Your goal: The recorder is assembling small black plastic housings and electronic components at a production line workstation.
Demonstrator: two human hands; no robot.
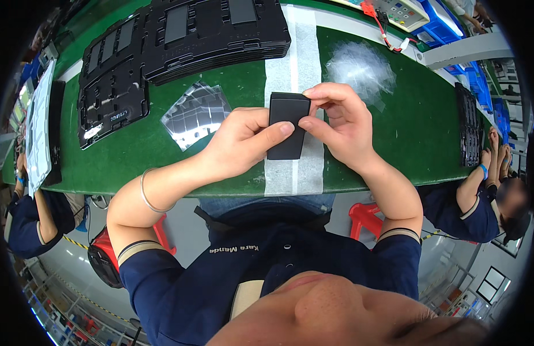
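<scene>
A flat black rectangular block [288, 135] is held upright in front of me, above the pale strip on the table. My left hand [241, 138] grips it from the left, thumb pressed on its front face and the other fingers behind, mostly hidden. At its upper right edge, my right hand [345, 124] has thumb and forefinger closed against the block, with the remaining fingers curled. Whether a thin film lies between those fingertips is too small to tell. Left of the block, a sheet of clear film [196, 115] with rectangular sections rests on the green table [232, 81].
Stacked black trays [215, 55] with grey flat pieces stand far left, beside another black tray [114, 81]. Loose clear film pieces [360, 68] lie at far right. A control box [402, 12] with red leads sits beyond. People work on both sides; a red stool [364, 219] is below.
</scene>
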